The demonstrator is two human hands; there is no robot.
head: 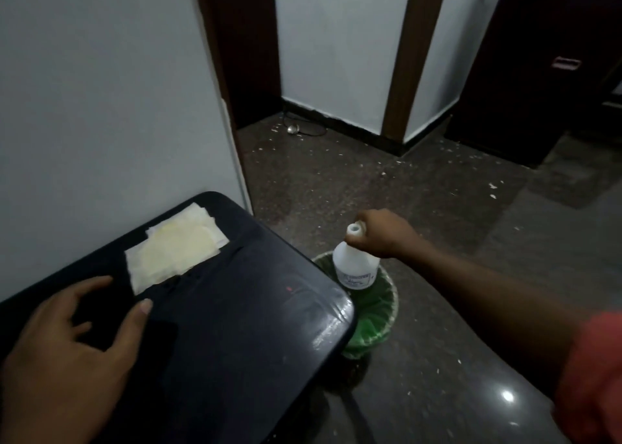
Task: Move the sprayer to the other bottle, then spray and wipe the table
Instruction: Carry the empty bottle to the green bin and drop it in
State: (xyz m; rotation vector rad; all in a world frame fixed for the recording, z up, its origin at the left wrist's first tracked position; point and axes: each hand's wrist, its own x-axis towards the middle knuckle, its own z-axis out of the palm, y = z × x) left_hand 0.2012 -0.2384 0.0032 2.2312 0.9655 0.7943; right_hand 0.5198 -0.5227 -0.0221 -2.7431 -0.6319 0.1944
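Note:
My right hand (383,233) grips the neck of a white plastic bottle (355,265) with an open top and no sprayer on it, holding it upright above a green bin (377,319) beside the table. My left hand (72,349) hovers over the dark table (242,312) with fingers spread, holding nothing. A folded white and pale yellow cloth (175,248) lies on the table near the wall, just beyond my left fingertips. No sprayer or second bottle is in view.
A white wall (111,90) runs along the table's far side. The dark floor (420,191) to the right is speckled with white debris. A doorway with brown frames lies beyond, with a small metal object and cable (296,128) on the floor.

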